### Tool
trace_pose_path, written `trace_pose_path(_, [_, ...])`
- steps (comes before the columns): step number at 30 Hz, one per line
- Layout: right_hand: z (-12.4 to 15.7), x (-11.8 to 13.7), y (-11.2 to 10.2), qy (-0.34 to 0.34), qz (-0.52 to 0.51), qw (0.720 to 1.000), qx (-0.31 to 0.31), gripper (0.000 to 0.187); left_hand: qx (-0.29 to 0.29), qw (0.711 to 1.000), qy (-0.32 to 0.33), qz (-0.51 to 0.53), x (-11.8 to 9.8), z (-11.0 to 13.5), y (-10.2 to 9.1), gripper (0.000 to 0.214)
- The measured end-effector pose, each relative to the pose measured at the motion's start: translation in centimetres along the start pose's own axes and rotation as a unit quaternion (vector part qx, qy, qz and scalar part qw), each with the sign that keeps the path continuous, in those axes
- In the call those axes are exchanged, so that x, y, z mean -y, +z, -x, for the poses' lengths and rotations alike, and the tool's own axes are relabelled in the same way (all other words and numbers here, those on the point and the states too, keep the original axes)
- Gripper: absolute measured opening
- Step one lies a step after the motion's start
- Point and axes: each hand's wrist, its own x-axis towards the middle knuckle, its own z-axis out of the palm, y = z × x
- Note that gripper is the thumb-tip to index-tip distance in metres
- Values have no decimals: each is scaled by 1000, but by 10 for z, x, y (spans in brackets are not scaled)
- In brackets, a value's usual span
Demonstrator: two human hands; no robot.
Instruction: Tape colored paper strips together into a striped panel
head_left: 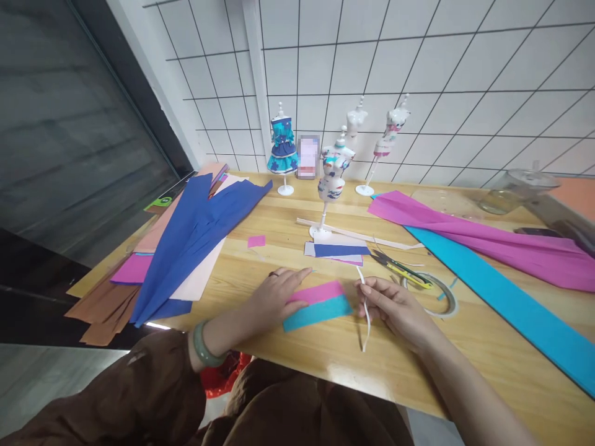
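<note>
Left hand point(279, 292) resting at left end of pink-and-blue paper point(325, 301), fingers spread. Right hand point(395, 308) pinching white strip point(369, 325) just right of paper. Step seems strip-handling; next move likely calls for steady paper, careful grip.

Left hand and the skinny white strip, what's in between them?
In the head view, a pink strip and a turquoise strip lie together between the left hand and the white strip in the right hand.

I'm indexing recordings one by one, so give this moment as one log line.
Left hand: on pink strip, turquoise strip adjoining | Right hand: pinching thin white strip | Nearby: tape roll, patterned mannequin
</note>
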Motion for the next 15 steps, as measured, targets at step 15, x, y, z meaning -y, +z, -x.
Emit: trace_pose_path(15, [3, 4, -5, -16, 10, 999, -45, 29, 3, 997, 81, 13, 13, -78, 17, 61])
